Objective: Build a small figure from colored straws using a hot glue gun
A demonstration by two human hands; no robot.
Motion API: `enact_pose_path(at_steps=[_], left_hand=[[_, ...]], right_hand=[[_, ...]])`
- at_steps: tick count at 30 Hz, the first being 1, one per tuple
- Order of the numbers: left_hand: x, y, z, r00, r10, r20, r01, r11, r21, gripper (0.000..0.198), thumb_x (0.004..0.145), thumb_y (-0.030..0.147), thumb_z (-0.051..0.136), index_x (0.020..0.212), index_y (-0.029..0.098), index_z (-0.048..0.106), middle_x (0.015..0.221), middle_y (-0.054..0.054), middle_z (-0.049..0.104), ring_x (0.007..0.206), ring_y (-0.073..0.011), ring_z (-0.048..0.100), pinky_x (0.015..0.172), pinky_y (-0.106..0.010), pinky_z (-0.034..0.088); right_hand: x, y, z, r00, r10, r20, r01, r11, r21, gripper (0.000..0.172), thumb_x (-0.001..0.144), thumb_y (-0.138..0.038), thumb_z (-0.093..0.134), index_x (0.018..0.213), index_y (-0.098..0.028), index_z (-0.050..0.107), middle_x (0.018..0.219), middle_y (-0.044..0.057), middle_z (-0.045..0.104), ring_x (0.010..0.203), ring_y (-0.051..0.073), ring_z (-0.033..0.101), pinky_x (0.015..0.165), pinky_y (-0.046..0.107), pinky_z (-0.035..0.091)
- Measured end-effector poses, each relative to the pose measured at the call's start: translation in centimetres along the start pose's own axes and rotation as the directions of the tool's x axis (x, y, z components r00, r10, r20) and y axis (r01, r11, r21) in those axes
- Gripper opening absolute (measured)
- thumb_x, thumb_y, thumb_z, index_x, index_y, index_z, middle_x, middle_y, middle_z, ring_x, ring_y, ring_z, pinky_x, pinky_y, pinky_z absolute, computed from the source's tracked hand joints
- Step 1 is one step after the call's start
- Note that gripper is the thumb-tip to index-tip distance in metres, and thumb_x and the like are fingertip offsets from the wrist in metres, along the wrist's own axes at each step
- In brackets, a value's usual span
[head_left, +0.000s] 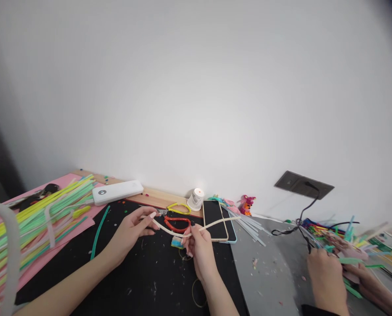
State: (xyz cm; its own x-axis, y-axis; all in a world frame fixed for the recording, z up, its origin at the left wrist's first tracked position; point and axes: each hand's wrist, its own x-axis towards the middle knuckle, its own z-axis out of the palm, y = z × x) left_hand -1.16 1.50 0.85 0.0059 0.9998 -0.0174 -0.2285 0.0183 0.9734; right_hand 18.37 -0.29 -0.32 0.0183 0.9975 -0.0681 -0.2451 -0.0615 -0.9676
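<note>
A cream pipe cleaner (pixel 215 222) runs between my two hands above the black mat, sagging slightly in the middle. My left hand (pixel 134 230) pinches its left end between thumb and fingertips. Farther along, my right hand (pixel 199 249) grips it, and the free end sticks out to the right over a phone (pixel 214 217). Just behind the strand lie a looped red handle (pixel 172 227) and a looped yellow handle (pixel 183 206), with a bit of metal between them. A small blue-and-yellow piece (pixel 177 242) rests beside my right hand.
Many coloured pipe cleaners (pixel 34 219) lie on pink sheets at left, near a white power bank (pixel 118 192). A paper cup (pixel 196 199) and a small pink-orange figure (pixel 246 204) stand by the wall. Another person's hands (pixel 327 274) work at right, near a black cable (pixel 301 215).
</note>
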Motion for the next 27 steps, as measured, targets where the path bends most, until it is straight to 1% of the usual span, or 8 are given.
enact_pose_path(at_steps=[3,5,8,12,15,17,21,27], left_hand=[[0.0,-0.3,-0.2,0.999,-0.03,0.025,0.031,0.999,-0.03,0.031,0.071,0.041,0.074,0.093,0.019,0.069,0.074,-0.003,0.071,0.078,-0.0193,0.068,0.068,-0.025,0.056],[0.0,-0.6,-0.3,0.997,-0.066,0.039,0.068,0.997,-0.039,0.031,0.07,0.04,0.075,0.092,0.018,0.071,0.078,-0.005,0.074,0.08,-0.0194,0.069,0.071,-0.025,0.056],[-0.1,-0.8,-0.1,0.992,-0.115,0.055,0.116,0.993,-0.011,0.03,0.07,0.04,0.075,0.088,0.018,0.073,0.081,-0.006,0.077,0.078,-0.0198,0.071,0.071,-0.026,0.056],[-0.5,-0.3,0.4,0.986,-0.144,0.087,0.131,0.982,0.135,0.024,0.067,0.04,0.075,0.074,0.017,0.073,0.068,-0.004,0.076,0.063,-0.0197,0.071,0.059,-0.025,0.055],[-0.9,-0.1,0.8,0.982,-0.104,0.161,0.07,0.977,0.203,0.022,0.067,0.039,0.073,0.067,0.017,0.072,0.064,-0.003,0.075,0.06,-0.0206,0.071,0.056,-0.025,0.054],[-1.0,0.0,1.0,0.981,-0.086,0.174,0.049,0.978,0.203,0.021,0.067,0.039,0.073,0.067,0.018,0.073,0.065,-0.004,0.075,0.061,-0.0208,0.071,0.057,-0.026,0.054],[-1.0,-0.2,0.9,0.991,-0.069,0.118,0.051,0.988,0.147,0.022,0.068,0.039,0.073,0.076,0.019,0.076,0.064,-0.003,0.074,0.062,-0.0195,0.069,0.059,-0.025,0.054],[-1.0,-0.4,0.8,0.997,-0.02,0.068,0.012,0.993,0.114,0.024,0.069,0.042,0.072,0.072,0.018,0.075,0.056,-0.002,0.07,0.055,-0.017,0.064,0.055,-0.024,0.051]], right_hand=[[-0.1,-0.2,-0.2,0.994,0.104,0.018,-0.106,0.983,0.152,0.035,0.072,-0.05,0.064,0.062,-0.019,0.051,0.048,-0.003,0.055,0.032,0.005,0.032,0.033,0.018,0.011],[-0.1,-0.6,-0.3,0.988,0.147,0.043,-0.153,0.954,0.258,0.035,0.068,-0.049,0.07,0.065,-0.018,0.053,0.049,-0.005,0.054,0.032,0.004,0.031,0.032,0.017,0.012],[-0.1,-1.0,-0.4,0.992,0.106,0.064,-0.122,0.931,0.345,0.035,0.064,-0.046,0.077,0.073,-0.018,0.059,0.054,-0.006,0.054,0.035,0.004,0.033,0.033,0.016,0.017],[-0.3,-1.1,0.0,0.995,0.034,0.093,-0.06,0.954,0.294,0.032,0.063,-0.036,0.082,0.082,-0.018,0.063,0.061,-0.003,0.061,0.038,0.004,0.036,0.035,0.016,0.022],[-0.6,-0.8,0.4,0.995,0.031,0.09,-0.052,0.97,0.236,0.029,0.062,-0.034,0.082,0.077,-0.016,0.064,0.061,0.0,0.063,0.039,0.006,0.04,0.036,0.017,0.026],[-0.7,-0.5,0.6,0.997,0.036,0.073,-0.05,0.976,0.213,0.027,0.063,-0.035,0.082,0.071,-0.016,0.063,0.06,0.001,0.064,0.039,0.006,0.041,0.037,0.018,0.027],[-0.8,-0.1,0.8,0.996,0.064,0.065,-0.075,0.981,0.181,0.027,0.065,-0.035,0.08,0.068,-0.016,0.061,0.058,0.001,0.065,0.039,0.007,0.042,0.038,0.018,0.028],[-0.7,0.1,0.7,0.994,0.064,0.086,-0.075,0.989,0.125,0.028,0.068,-0.039,0.077,0.065,-0.017,0.059,0.057,0.001,0.066,0.036,0.006,0.039,0.034,0.018,0.024]])
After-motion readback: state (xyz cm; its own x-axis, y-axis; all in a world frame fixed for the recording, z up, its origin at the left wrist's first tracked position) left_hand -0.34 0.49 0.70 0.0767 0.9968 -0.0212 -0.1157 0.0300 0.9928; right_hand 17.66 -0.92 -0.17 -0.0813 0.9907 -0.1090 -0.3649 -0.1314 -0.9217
